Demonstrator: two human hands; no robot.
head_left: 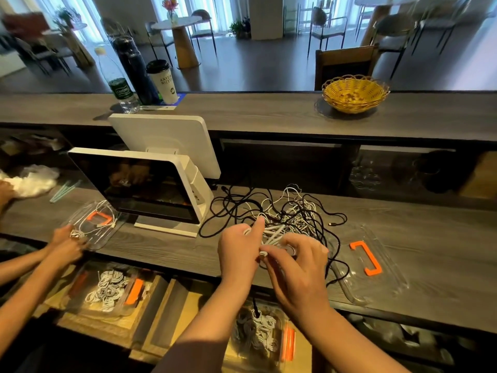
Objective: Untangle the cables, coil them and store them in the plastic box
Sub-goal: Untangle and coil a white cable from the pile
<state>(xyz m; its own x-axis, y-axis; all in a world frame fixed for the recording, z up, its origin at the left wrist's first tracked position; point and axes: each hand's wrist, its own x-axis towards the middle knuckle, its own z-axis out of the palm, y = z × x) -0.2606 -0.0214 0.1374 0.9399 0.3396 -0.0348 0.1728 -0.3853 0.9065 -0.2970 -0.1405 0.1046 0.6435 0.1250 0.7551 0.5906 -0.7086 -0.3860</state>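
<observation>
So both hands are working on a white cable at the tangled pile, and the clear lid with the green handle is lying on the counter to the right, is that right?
Not quite. The head view shows both hands, left and right, on a white cable at the tangled pile, and the clear lid lies to the right, but its handle is orange, not green.

Dark wood counter (269, 114), café tables (176, 22), bright windows (88, 20)

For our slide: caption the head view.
Both hands, left hand and right hand, work white cable from tangled pile.
</observation>
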